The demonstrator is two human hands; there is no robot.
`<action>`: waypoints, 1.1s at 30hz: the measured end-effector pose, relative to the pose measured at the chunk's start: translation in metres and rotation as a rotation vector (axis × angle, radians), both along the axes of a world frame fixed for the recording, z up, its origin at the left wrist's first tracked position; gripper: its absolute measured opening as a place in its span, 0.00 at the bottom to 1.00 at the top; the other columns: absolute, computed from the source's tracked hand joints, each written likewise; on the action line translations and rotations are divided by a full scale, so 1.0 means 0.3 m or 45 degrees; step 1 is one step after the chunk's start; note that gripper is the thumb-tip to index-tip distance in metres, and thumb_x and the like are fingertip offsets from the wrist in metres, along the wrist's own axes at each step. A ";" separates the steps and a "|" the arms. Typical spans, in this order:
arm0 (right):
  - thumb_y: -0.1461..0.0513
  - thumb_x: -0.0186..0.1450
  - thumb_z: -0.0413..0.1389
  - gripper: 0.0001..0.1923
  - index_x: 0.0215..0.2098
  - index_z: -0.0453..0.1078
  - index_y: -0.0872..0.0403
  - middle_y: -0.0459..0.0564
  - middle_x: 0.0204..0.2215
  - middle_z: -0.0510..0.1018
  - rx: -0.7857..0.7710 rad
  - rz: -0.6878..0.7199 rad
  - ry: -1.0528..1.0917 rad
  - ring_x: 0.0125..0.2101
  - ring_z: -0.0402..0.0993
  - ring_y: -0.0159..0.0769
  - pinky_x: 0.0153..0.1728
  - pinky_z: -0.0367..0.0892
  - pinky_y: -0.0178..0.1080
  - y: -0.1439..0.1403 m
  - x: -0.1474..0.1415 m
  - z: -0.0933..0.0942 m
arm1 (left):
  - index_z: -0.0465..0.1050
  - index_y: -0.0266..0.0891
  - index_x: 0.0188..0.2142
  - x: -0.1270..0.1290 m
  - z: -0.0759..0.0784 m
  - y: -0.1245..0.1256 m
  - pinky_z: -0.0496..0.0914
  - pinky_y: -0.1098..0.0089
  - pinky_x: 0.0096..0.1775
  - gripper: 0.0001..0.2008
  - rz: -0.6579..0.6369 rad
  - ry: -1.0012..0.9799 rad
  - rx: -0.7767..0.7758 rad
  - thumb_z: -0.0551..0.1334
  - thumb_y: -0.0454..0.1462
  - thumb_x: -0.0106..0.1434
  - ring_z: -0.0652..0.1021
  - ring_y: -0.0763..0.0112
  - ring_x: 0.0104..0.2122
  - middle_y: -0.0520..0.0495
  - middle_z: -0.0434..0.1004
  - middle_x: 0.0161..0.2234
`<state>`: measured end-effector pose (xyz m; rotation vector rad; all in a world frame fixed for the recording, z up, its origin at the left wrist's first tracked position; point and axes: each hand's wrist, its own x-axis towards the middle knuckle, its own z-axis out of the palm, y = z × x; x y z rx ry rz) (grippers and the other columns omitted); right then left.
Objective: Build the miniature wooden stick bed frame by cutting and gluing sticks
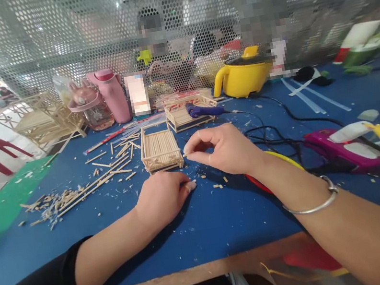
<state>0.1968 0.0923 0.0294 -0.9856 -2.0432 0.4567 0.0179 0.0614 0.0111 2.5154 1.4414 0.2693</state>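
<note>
A small model bed made of wooden sticks (158,143) stands on the blue tabletop (212,231). Just in front of it, my left hand (165,198) rests low with curled fingers and the thumb towards the right; whatever it may hold is hidden. To the right of the model, my right hand (222,149) pinches a short piece of wooden stick (185,155) close to the model's front corner. A second stick model (189,116) stands behind, with a dark blue glue gun (206,110) lying on it. Tiny stick offcuts (218,186) lie below my right hand.
Loose sticks (95,185) and scraps spread over the left side. A pink bottle (114,97), a yellow electric pot (246,74) and a perforated screen (85,38) line the back. Black cables (272,136) and a magenta-and-white tool (347,147) lie right. People sit beyond the screen.
</note>
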 end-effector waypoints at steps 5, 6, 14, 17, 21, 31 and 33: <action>0.65 0.57 0.58 0.04 0.32 0.73 0.54 0.44 0.25 0.78 -0.013 -0.078 0.017 0.25 0.73 0.29 0.29 0.68 0.33 -0.014 -0.034 -0.028 | 0.73 0.41 0.37 -0.080 0.040 0.000 0.67 0.69 0.27 0.11 0.065 -0.288 0.207 0.55 0.42 0.63 0.73 0.71 0.21 0.51 0.74 0.22; 0.66 0.56 0.58 0.05 0.32 0.72 0.54 0.44 0.25 0.78 -0.004 -0.107 0.025 0.25 0.73 0.28 0.29 0.68 0.33 -0.017 -0.043 -0.033 | 0.71 0.40 0.39 -0.100 0.052 0.010 0.68 0.69 0.29 0.10 0.067 -0.364 0.346 0.56 0.41 0.62 0.73 0.72 0.23 0.51 0.74 0.24; 0.67 0.57 0.58 0.07 0.34 0.68 0.52 0.43 0.27 0.78 0.167 -0.234 0.026 0.27 0.74 0.29 0.31 0.68 0.34 -0.029 -0.115 -0.073 | 0.47 0.41 0.63 -0.160 0.112 0.182 0.68 0.63 0.45 0.37 -0.350 -0.176 0.268 0.59 0.34 0.55 0.74 0.62 0.47 0.43 0.74 0.50; 0.67 0.57 0.58 0.07 0.35 0.68 0.52 0.43 0.27 0.78 0.182 -0.287 0.045 0.27 0.74 0.29 0.30 0.68 0.33 -0.023 -0.129 -0.084 | 0.48 0.44 0.63 -0.156 0.108 0.204 0.69 0.67 0.41 0.37 -0.343 -0.212 0.197 0.59 0.33 0.55 0.76 0.65 0.42 0.46 0.77 0.46; 0.65 0.58 0.59 0.06 0.34 0.68 0.52 0.43 0.27 0.79 0.176 -0.319 0.085 0.27 0.75 0.29 0.30 0.69 0.33 -0.019 -0.142 -0.085 | 0.50 0.43 0.62 -0.158 0.101 0.204 0.69 0.69 0.40 0.35 -0.350 -0.318 0.156 0.60 0.34 0.57 0.77 0.67 0.43 0.46 0.77 0.44; 0.67 0.59 0.57 0.06 0.34 0.68 0.52 0.43 0.28 0.79 0.236 -0.359 0.000 0.29 0.76 0.31 0.31 0.68 0.34 -0.026 -0.153 -0.086 | 0.51 0.41 0.62 -0.155 0.103 0.203 0.69 0.67 0.41 0.31 -0.311 -0.359 0.134 0.58 0.35 0.59 0.77 0.65 0.43 0.45 0.78 0.44; 0.67 0.59 0.58 0.07 0.36 0.68 0.52 0.43 0.29 0.79 0.260 -0.376 0.000 0.29 0.76 0.32 0.32 0.68 0.34 -0.026 -0.156 -0.089 | 0.52 0.42 0.61 -0.153 0.105 0.203 0.69 0.67 0.42 0.32 -0.279 -0.340 0.160 0.59 0.35 0.59 0.77 0.65 0.43 0.46 0.78 0.43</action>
